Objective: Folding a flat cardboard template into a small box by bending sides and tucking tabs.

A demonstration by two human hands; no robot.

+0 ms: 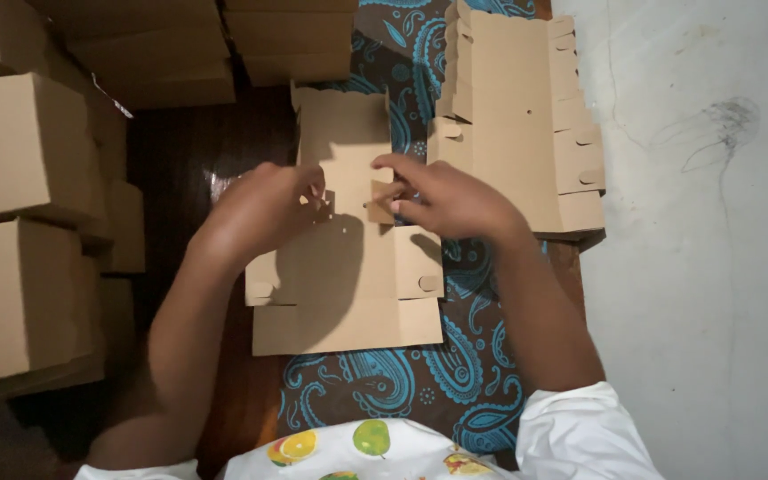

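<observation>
A flat die-cut cardboard box blank [348, 276] lies on a dark cloth with blue paisley pattern [420, 382]. My left hand [264, 206] rests on the blank's left side, its fingers gripping a side flap near the middle. My right hand [442, 200] pinches a small cardboard tab [380, 200] on the blank's right side, fingers pointing left. The far panel of the blank [344, 124] stands tilted up beyond both hands.
A stack of unfolded cardboard blanks [517, 107] lies at the upper right. Assembled cardboard boxes [20, 222] are piled along the left and more [215, 44] at the top. A pale wall or floor surface [704, 249] fills the right side.
</observation>
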